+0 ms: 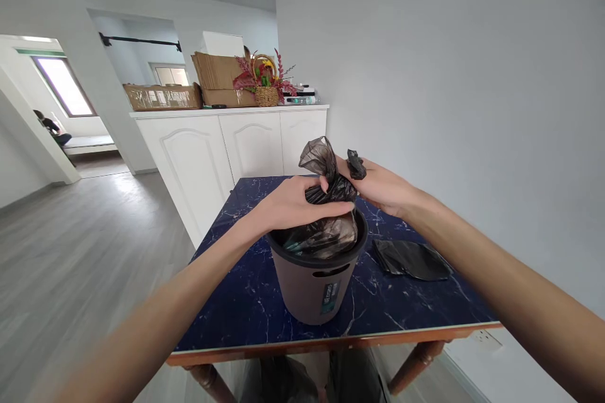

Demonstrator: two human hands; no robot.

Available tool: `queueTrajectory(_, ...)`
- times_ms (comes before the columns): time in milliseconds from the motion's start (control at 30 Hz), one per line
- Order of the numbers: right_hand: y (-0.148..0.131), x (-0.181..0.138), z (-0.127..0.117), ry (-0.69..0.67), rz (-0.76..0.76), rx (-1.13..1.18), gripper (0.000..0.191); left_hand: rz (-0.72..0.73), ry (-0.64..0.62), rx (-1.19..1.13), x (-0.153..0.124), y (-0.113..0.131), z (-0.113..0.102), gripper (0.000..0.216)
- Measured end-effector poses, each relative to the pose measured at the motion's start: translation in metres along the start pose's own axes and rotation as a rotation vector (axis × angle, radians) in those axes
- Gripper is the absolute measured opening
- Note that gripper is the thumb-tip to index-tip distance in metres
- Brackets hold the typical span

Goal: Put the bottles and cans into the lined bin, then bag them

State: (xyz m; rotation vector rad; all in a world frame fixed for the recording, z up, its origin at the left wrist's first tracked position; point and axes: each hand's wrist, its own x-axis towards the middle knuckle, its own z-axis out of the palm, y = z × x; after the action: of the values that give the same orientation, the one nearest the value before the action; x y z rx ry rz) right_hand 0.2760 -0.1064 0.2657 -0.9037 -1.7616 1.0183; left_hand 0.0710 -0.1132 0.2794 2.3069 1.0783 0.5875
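A filled black garbage bag sits inside a grey-brown trash can on the dark blue table. Its gathered neck is twisted, with a loose, thin end fanning out above. My left hand is closed around the neck from the left, its thumb stretched across the front of the bag. From the right, my right hand grips the gathered plastic, most of its fingers hidden behind the bag. Another bunched black tip pokes out over my right hand.
Folded black bags lie on the table right of the can. A white cabinet behind carries cardboard boxes and a flower basket. The wall borders the right side. A person sits in a far room.
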Motion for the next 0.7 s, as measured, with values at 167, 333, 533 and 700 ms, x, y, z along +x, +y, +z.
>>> queueTrajectory(167,-0.006,-0.007,-0.008,-0.035,0.075,-0.02,0.048,0.042,0.016,-0.029,0.009,-0.009,0.002,0.024)
queueTrajectory(333,-0.018,-0.02,-0.021,-0.258,0.055,-0.195,0.052,0.122,-0.051,-0.201,0.015,-0.018,0.003,0.021)
queueTrajectory(533,-0.015,-0.025,-0.026,-0.269,0.02,-0.218,0.053,0.143,-0.103,-0.336,0.017,-0.02,0.005,0.026)
queueTrajectory(700,-0.004,-0.026,-0.028,-0.336,0.013,-0.1,0.046,0.086,-0.083,-0.416,0.017,-0.023,0.005,0.029)
